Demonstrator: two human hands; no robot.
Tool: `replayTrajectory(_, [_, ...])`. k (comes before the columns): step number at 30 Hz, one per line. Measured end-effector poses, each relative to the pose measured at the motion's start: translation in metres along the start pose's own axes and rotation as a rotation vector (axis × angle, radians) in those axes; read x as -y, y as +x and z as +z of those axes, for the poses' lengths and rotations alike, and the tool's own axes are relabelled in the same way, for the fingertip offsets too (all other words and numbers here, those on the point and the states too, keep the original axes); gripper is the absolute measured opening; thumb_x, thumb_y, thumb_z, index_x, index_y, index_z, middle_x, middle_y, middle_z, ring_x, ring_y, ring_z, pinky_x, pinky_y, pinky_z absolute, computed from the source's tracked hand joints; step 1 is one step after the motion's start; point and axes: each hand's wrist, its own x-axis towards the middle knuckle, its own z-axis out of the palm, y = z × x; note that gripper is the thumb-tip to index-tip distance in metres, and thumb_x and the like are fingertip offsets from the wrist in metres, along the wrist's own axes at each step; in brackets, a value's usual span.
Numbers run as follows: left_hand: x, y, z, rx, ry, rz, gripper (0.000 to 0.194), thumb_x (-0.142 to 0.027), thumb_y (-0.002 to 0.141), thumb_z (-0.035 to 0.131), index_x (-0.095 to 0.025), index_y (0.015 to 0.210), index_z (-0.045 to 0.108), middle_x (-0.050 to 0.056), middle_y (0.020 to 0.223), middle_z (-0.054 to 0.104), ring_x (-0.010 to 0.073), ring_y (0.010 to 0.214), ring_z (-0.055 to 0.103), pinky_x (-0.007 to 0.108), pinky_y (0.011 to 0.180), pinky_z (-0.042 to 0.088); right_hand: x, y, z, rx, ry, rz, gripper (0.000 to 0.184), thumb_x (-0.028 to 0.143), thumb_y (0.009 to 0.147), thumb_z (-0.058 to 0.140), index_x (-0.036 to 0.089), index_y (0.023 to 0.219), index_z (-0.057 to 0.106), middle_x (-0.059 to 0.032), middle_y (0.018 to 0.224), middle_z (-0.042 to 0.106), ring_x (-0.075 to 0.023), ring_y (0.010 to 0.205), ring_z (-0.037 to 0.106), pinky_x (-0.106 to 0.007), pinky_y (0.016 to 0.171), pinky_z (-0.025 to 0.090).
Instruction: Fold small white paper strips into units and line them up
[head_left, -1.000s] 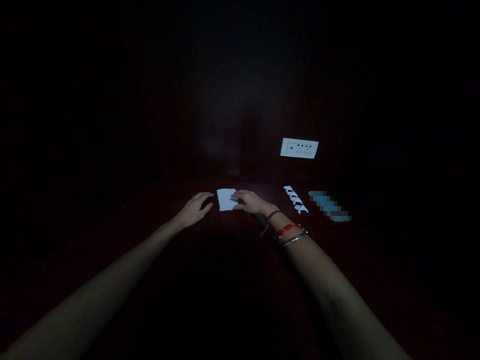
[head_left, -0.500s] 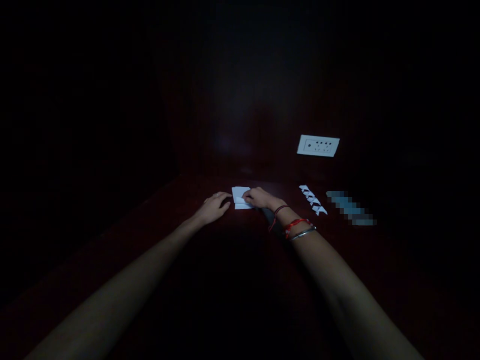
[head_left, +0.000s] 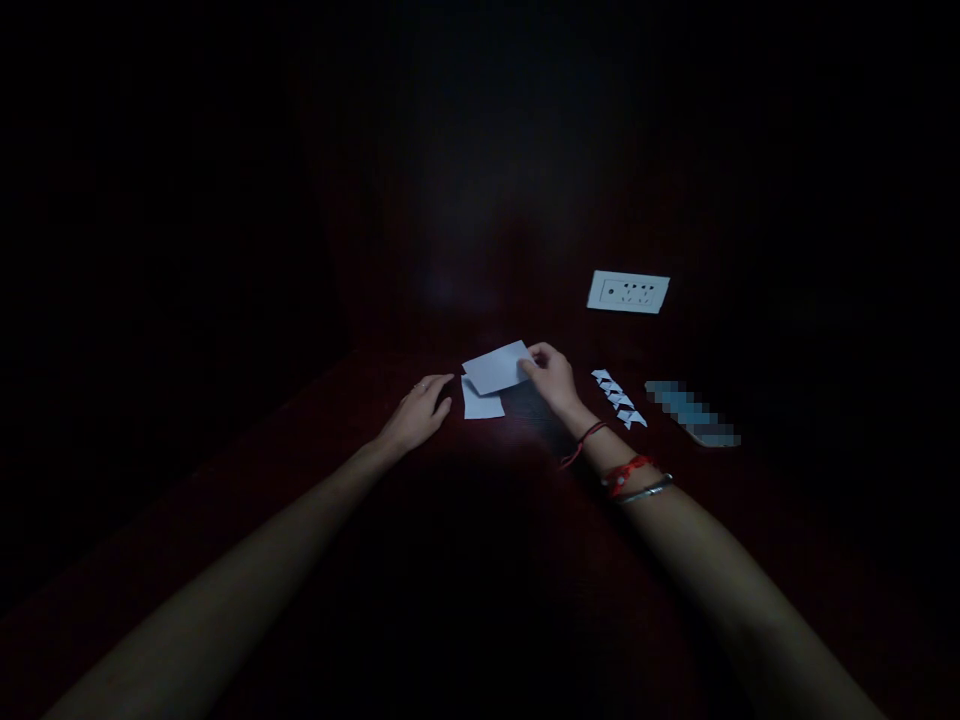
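Between thumb and fingers my right hand (head_left: 553, 378) grips a white sheet of paper (head_left: 495, 369) by its right edge, raised and tilted above the table. Under it lies more white paper (head_left: 484, 407), apparently a small stack, its upper part covered by the raised sheet. To the left of that stack my left hand (head_left: 420, 412) rests on the table, fingers apart and holding nothing. Several folded white paper pieces (head_left: 618, 398) lie in a slanting row to the right of my right hand.
A flat, pixelated bluish object (head_left: 691, 413) lies right of the folded pieces. On the dark wall behind is a white power socket (head_left: 628, 292). The dark red table (head_left: 360, 400) meets that wall; most of the surroundings are too dark to make out.
My right hand first reached onto the paper stack, then took hold of the top sheet and lifted it up and to the right. My left hand stays beside the stack. The view has shifted.
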Motion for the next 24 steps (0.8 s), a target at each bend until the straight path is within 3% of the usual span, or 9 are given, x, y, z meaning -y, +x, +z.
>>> replayTrajectory(7, [-0.027, -0.002, -0.015, -0.036, 0.002, 0.141, 0.041, -0.024, 0.085, 0.034, -0.016, 0.125, 0.03, 0.01, 0.127, 0.033, 0.0245, 0.115, 0.032, 0.042, 0.096, 0.022, -0.03, -0.063, -0.037, 0.091, 0.099, 0.216, 0.008, 0.016, 0.061, 0.048, 0.016, 0.068, 0.045, -0.0005, 0.064, 0.054, -0.0127, 0.058, 0.052, -0.022, 0.052, 0.041])
replayTrajectory(10, [-0.05, -0.004, -0.018, 0.044, -0.011, 0.282, 0.038, -0.022, 0.082, 0.04, -0.02, 0.12, 0.039, 0.005, 0.127, 0.034, 0.0216, 0.116, 0.031, 0.037, 0.097, 0.022, -0.035, -0.097, -0.053, 0.136, 0.102, 0.207, 0.016, 0.012, 0.055, 0.054, 0.018, 0.069, 0.048, 0.0022, 0.068, 0.054, -0.0119, 0.062, 0.052, -0.022, 0.056, 0.041])
replayTrajectory(12, [-0.069, -0.008, -0.017, 0.121, -0.032, 0.391, 0.035, -0.021, 0.081, 0.043, -0.025, 0.116, 0.044, 0.0, 0.124, 0.039, 0.0183, 0.114, 0.035, 0.033, 0.096, 0.025, -0.036, -0.116, -0.063, 0.179, 0.055, 0.136, 0.026, 0.009, 0.055, 0.054, 0.019, 0.079, 0.051, 0.0027, 0.074, 0.054, -0.0122, 0.068, 0.052, -0.024, 0.062, 0.041])
replayTrajectory(14, [-0.089, -0.013, -0.017, 0.234, -0.109, 0.543, 0.035, -0.019, 0.081, 0.043, -0.024, 0.116, 0.044, 0.002, 0.122, 0.041, 0.0181, 0.11, 0.039, 0.033, 0.093, 0.029, -0.039, -0.13, -0.074, 0.183, -0.01, 0.081, 0.038, 0.006, 0.056, 0.053, 0.021, 0.091, 0.053, 0.0016, 0.08, 0.055, -0.0125, 0.072, 0.053, -0.026, 0.068, 0.041])
replayTrajectory(19, [-0.127, -0.029, -0.018, 0.333, -0.295, 0.615, 0.036, -0.02, 0.081, 0.047, -0.024, 0.117, 0.042, 0.004, 0.118, 0.044, 0.0179, 0.106, 0.042, 0.032, 0.088, 0.035, -0.056, -0.146, -0.095, 0.154, 0.035, 0.092, 0.046, 0.006, 0.06, 0.054, 0.022, 0.103, 0.052, -0.0006, 0.087, 0.057, -0.0145, 0.079, 0.055, -0.029, 0.074, 0.042])
replayTrajectory(24, [-0.147, -0.044, -0.011, 0.322, -0.311, 0.725, 0.04, -0.026, 0.084, 0.046, -0.024, 0.123, 0.036, 0.006, 0.128, 0.036, 0.0215, 0.117, 0.032, 0.039, 0.095, 0.028, -0.066, -0.141, -0.093, 0.151, 0.194, 0.082, 0.052, 0.007, 0.062, 0.055, 0.022, 0.111, 0.047, -0.0019, 0.095, 0.055, -0.0144, 0.084, 0.055, -0.028, 0.074, 0.045])
